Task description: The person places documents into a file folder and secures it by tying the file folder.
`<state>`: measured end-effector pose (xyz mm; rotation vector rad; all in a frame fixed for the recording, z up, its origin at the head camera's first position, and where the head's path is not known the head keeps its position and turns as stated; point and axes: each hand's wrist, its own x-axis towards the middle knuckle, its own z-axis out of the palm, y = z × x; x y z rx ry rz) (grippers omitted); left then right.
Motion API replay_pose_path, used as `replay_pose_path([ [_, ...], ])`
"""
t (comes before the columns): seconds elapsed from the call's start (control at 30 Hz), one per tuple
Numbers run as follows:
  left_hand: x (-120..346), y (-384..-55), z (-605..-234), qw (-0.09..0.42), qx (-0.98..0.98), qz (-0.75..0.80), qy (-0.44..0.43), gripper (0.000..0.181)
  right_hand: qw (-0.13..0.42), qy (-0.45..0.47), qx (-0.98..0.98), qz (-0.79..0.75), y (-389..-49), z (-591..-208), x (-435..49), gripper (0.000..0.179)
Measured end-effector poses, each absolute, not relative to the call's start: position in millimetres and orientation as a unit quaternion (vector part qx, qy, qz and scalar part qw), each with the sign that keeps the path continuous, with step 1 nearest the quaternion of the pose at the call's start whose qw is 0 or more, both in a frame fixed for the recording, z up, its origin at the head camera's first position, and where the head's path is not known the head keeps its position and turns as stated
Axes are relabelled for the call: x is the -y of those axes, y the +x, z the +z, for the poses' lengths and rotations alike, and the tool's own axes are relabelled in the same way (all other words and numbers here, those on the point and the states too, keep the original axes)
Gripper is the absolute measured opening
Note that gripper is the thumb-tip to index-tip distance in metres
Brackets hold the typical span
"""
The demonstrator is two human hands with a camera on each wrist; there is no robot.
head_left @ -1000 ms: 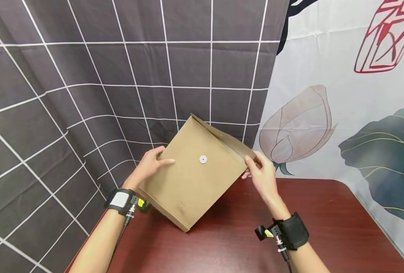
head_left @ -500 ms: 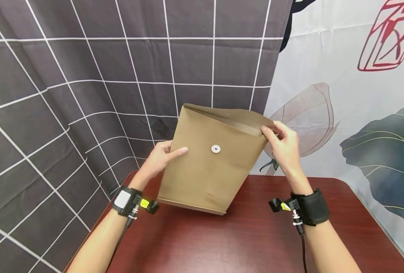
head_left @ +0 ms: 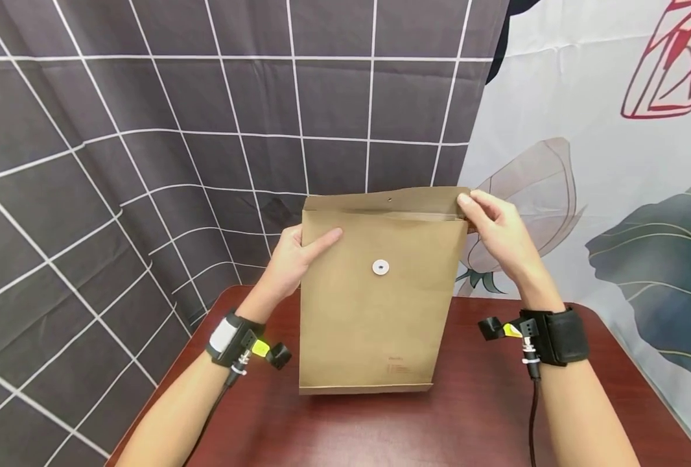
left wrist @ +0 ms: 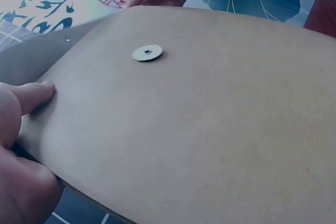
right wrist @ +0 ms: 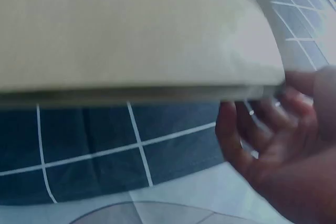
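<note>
A brown kraft-paper envelope stands nearly upright over the table, its flap raised along the top. On its front sits a round white button, also visible in the left wrist view as a white disc. My left hand grips the envelope's left edge, thumb on the front and the other fingers hidden behind. At the upper right corner, my right hand pinches the envelope by the flap's end. The right wrist view shows that hand's fingers below the envelope's side edge.
Beneath is a dark red table. A grey cloth with white grid lines hangs at the left and back, meeting a white printed cloth on the right. Each wrist wears a black strap with a camera and cable.
The envelope has turned from a strong tilt to nearly upright, its button front facing me. My right hand has risen and moved right with its corner; my left hand has shifted up and right.
</note>
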<state>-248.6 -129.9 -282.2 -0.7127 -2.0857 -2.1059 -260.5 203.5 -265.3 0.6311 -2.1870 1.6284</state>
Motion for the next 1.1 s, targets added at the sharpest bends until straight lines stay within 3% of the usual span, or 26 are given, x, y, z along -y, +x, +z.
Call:
replay_pose_path([
  [0.23,128,-246,-278,0.086,0.661,-0.711,-0.222,0.032,0.113,0.299,0.750,0.579,-251,-261,-209,0.045],
  [0.53,125,-244,-281,0.065,0.651,-0.724,-0.221,0.023,0.181,0.320,0.709,0.602,-249,-272,-200,0.021],
  [0.7,124,-235,-280,-0.027,0.651,-0.706,-0.276,0.051,0.225,0.282,0.723,0.589,-248,-278,-199,0.018],
  [0.83,121,-228,-276,-0.037,0.640,-0.712,-0.287,0.076,0.239,0.267,0.730,0.582,-248,-279,-199,0.018],
  [0.93,116,-223,-274,-0.013,0.634,-0.724,-0.271,0.067,0.245,0.266,0.726,0.585,-249,-280,-198,0.019],
  [1.1,110,-220,-273,0.055,0.655,-0.715,-0.236,0.035,0.244,0.277,0.717,0.592,-248,-279,-198,0.018],
])
